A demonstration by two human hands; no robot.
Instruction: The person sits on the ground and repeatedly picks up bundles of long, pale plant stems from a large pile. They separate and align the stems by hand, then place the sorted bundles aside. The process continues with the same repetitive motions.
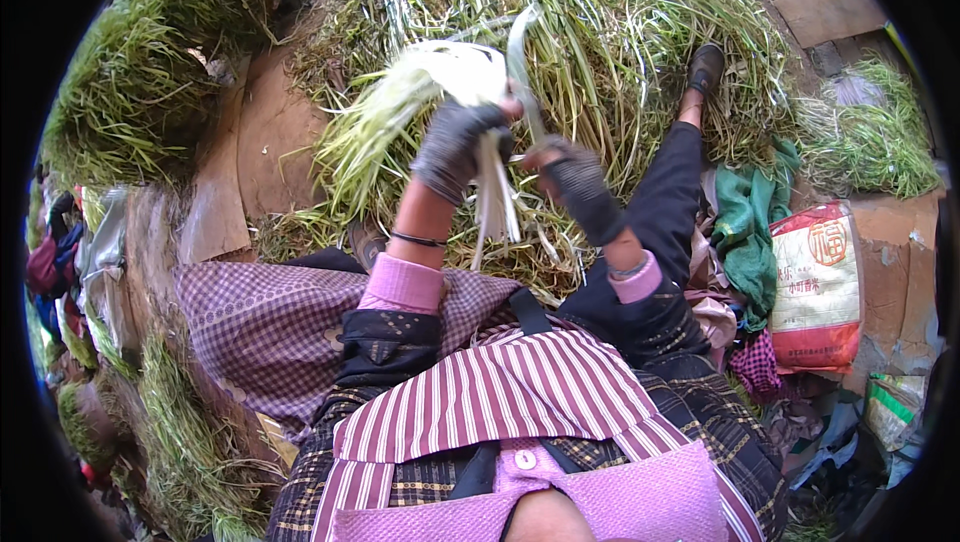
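My left hand [459, 146], in a dark knit fingerless glove, grips a bunch of long green leafy stalks [390, 110]. Pale stalk ends [491, 200] hang below the fist, while the leafy part fans out to the upper left, blurred by motion. A curved blade, seemingly a sickle [516, 54], rises close to the right of the bunch. Gloved in the same way, my right hand [581, 185] is closed around its lower end; the handle is mostly hidden by the fingers. Whether the blade touches the stalks cannot be told.
A broad heap of loose green stalks [600, 39] spreads before me, with my outstretched leg [664, 189] across its right side. More piles lie at upper left [135, 84] and far right [870, 137]. Green mesh cloth [742, 234] and a printed sack [814, 294] lie at right.
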